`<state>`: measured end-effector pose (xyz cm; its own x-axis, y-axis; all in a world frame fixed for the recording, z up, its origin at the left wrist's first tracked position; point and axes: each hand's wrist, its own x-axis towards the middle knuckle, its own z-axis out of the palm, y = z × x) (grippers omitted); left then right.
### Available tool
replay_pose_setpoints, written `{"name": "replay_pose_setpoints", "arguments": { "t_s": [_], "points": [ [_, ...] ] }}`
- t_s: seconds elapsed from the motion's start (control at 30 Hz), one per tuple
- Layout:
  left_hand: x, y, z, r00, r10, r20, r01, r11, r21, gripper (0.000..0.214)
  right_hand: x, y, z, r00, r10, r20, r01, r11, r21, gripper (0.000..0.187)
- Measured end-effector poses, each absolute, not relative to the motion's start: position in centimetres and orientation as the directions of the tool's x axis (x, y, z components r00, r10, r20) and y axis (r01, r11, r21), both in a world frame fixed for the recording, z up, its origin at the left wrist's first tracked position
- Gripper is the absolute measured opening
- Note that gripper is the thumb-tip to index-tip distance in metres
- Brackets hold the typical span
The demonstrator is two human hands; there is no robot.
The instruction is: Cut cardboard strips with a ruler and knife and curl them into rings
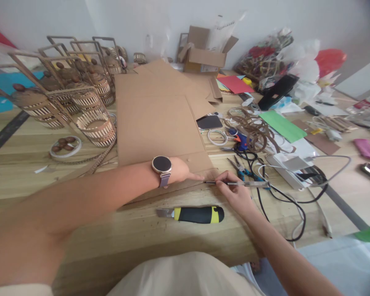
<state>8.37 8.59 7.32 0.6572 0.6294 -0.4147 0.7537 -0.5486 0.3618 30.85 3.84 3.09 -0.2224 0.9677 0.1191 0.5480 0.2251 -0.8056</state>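
Observation:
My left hand [181,170], with a round watch [162,165] on the wrist, lies on the near edge of a large brown cardboard sheet [156,123], one finger stretched out flat towards the right. My right hand [234,191] is pinched round a thin pen [234,183] held level, its tip just beyond my left fingertip at the cardboard's edge. A yellow and black utility knife [195,214] lies on the wooden table [117,242] just in front of both hands, touched by neither.
Several slatted wooden lanterns [89,115] stand at the left with a small dish of beads [65,146]. Right of the cardboard lie a dark phone [209,122], pliers [239,166], black cables [280,197], brown card rings [253,131], coloured paper and an open carton [203,55].

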Motion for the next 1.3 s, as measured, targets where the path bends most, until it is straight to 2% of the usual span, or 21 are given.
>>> {"name": "replay_pose_setpoints", "arguments": {
  "t_s": [0.1,0.23,0.37,0.6,0.7,0.77,0.83,0.9,1.03,1.13,1.2,1.3],
  "points": [
    [8.6,8.2,8.4,0.595,0.579,-0.558,0.792,-0.539,0.285,0.118,30.8,3.9,3.2,-0.231,0.964,0.129,0.547,0.238,-0.802,0.020],
    [8.9,7.8,10.0,0.551,0.552,-0.626,0.805,-0.549,0.224,0.123,30.6,3.9,3.0,-0.239,0.961,0.138,0.557,0.251,-0.791,0.021],
    [9.1,7.6,10.7,0.535,0.531,-0.657,0.790,-0.591,0.166,0.125,31.6,4.5,3.0,-0.220,0.963,0.159,0.600,0.262,-0.756,0.021],
    [9.1,7.7,11.1,0.539,0.509,-0.671,0.784,-0.594,0.178,0.125,35.2,5.5,4.5,-0.009,0.960,0.280,0.745,0.193,-0.638,0.012],
    [9.0,7.6,11.1,0.516,0.511,-0.687,0.785,-0.603,0.141,0.125,34.2,4.8,4.8,-0.080,0.946,0.315,0.776,0.258,-0.576,0.015],
    [8.9,7.5,10.9,0.543,0.543,-0.641,0.784,-0.601,0.155,0.117,32.8,4.3,4.5,-0.242,0.931,0.275,0.765,0.357,-0.535,0.019],
    [8.7,7.2,10.7,0.587,0.572,-0.573,0.772,-0.610,0.181,0.096,31.7,4.2,3.7,-0.385,0.895,0.225,0.730,0.444,-0.519,0.022],
    [8.4,6.6,10.5,0.612,0.593,-0.522,0.762,-0.620,0.189,0.076,31.1,4.3,2.9,-0.447,0.870,0.207,0.707,0.486,-0.514,0.023],
    [6.9,4.3,9.9,0.621,0.660,-0.422,0.770,-0.613,0.176,0.061,31.2,4.7,2.3,-0.456,0.869,0.194,0.707,0.486,-0.514,0.022],
    [4.9,2.0,8.9,0.527,0.758,-0.384,0.846,-0.510,0.153,0.045,31.5,4.9,2.6,-0.451,0.874,0.181,0.716,0.475,-0.512,0.022],
    [3.2,0.7,8.0,0.439,0.818,-0.372,0.898,-0.402,0.178,0.034,31.5,5.0,2.9,-0.454,0.874,0.172,0.723,0.475,-0.502,0.023],
    [0.7,-0.3,6.8,0.405,0.837,-0.369,0.911,-0.333,0.243,0.018,31.4,5.1,2.9,-0.455,0.873,0.179,0.732,0.481,-0.483,0.024]
  ]
}}
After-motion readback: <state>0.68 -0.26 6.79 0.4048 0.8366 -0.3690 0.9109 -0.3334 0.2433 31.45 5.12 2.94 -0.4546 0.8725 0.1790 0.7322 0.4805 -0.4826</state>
